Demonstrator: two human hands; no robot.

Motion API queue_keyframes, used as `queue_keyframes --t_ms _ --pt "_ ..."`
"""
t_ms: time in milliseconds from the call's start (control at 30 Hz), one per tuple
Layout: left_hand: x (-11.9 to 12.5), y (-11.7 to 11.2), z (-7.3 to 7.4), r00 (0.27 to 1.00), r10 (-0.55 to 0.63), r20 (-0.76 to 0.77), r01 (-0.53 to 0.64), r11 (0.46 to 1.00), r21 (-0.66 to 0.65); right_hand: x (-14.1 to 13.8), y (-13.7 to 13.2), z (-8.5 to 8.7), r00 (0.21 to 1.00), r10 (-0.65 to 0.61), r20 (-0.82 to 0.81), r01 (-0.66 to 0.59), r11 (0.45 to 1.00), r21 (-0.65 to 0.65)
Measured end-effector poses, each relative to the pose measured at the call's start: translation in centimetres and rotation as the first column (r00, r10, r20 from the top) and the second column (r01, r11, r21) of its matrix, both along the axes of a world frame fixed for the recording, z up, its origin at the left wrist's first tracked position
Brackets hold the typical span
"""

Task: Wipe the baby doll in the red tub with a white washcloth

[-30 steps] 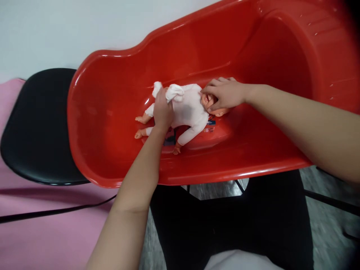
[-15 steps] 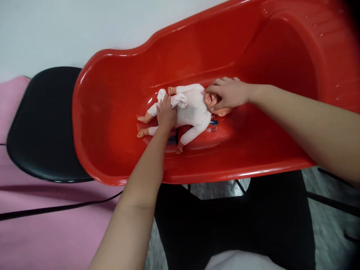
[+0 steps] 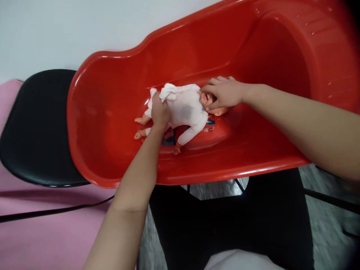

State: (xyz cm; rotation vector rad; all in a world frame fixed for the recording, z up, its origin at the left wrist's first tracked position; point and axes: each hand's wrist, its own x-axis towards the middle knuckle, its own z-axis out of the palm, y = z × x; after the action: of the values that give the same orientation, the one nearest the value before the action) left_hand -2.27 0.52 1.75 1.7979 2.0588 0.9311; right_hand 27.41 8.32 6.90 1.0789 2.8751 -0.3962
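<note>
A baby doll (image 3: 187,108) in a white long-sleeved suit lies on its back in a red baby bathtub (image 3: 98,123). A greyish patch marks the suit's belly. My left hand (image 3: 161,111) is closed on a small white cloth (image 3: 169,92), which bunches out above the fingers at the doll's waist. That hand covers part of the doll's legs; both bare feet show at the left. Over the doll's head lies my right hand (image 3: 226,92), its fingers curled round the top and side, hiding much of the head.
Left of the tub, under its end, is a black chair seat (image 3: 39,127). Pink fabric (image 3: 50,228) spreads at the lower left, crossed by a dark bar. A pale wall (image 3: 70,30) stands behind. Black-clad legs (image 3: 233,213) are below the tub's near rim.
My left hand has shifted slightly up and left on the doll, and the white cloth now bunches higher beside it. My right hand keeps its hold on the head. The view has moved slightly.
</note>
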Motion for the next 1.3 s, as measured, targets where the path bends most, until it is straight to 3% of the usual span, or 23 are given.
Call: queue_keyframes --t_ms 100,167,233,300,467,567,733,900,1067,1300 --pt "3.6 -0.3 2.3 0.993 -0.114 -0.028 0.114 0.993 0.012 -0.6 -1.1 0.4 1.0 -0.01 -0.02 0.011 1.0 0.028" --pt "5.7 -1.2 3.5 0.963 -0.259 -0.072 0.262 0.964 0.046 -1.1 -2.0 0.7 0.998 0.002 -0.057 0.001 0.999 0.048" --pt "7.0 -2.2 4.0 0.909 -0.401 -0.11 0.408 0.912 0.049 -1.6 -2.8 1.0 0.995 0.017 -0.1 -0.013 0.999 0.045" --pt "7.4 -2.9 4.1 0.871 -0.471 -0.139 0.475 0.88 -0.005 -1.9 -3.4 1.4 0.991 0.009 -0.137 -0.007 1.0 0.019" --pt "6.5 -3.0 3.4 0.879 -0.46 -0.125 0.45 0.887 -0.103 -2.0 -3.5 2.6 0.981 0.039 -0.192 -0.036 0.999 0.021" --pt "6.0 -2.6 2.7 0.893 -0.443 -0.082 0.435 0.895 -0.095 -1.6 -3.1 3.6 0.967 -0.124 -0.222 0.138 0.989 0.047" --pt "5.7 -2.4 0.7 0.858 -0.458 -0.234 0.402 0.881 -0.249 -0.7 -2.3 4.9 0.799 -0.435 -0.415 0.528 0.838 0.139" --pt "6.6 -3.2 -0.1 0.792 -0.487 -0.369 0.373 0.864 -0.338 -0.4 -1.3 4.5 0.686 -0.512 -0.517 0.667 0.726 0.166" --pt "8.6 -4.4 -0.1 0.647 -0.581 -0.494 0.412 0.811 -0.416 0.0 -1.1 3.4 0.669 -0.5 -0.55 0.663 0.736 0.137" --pt "10.3 -5.7 -0.3 0.505 -0.621 -0.599 0.444 0.782 -0.437 0.5 -1.6 1.6 0.818 -0.454 -0.352 0.516 0.85 0.103"
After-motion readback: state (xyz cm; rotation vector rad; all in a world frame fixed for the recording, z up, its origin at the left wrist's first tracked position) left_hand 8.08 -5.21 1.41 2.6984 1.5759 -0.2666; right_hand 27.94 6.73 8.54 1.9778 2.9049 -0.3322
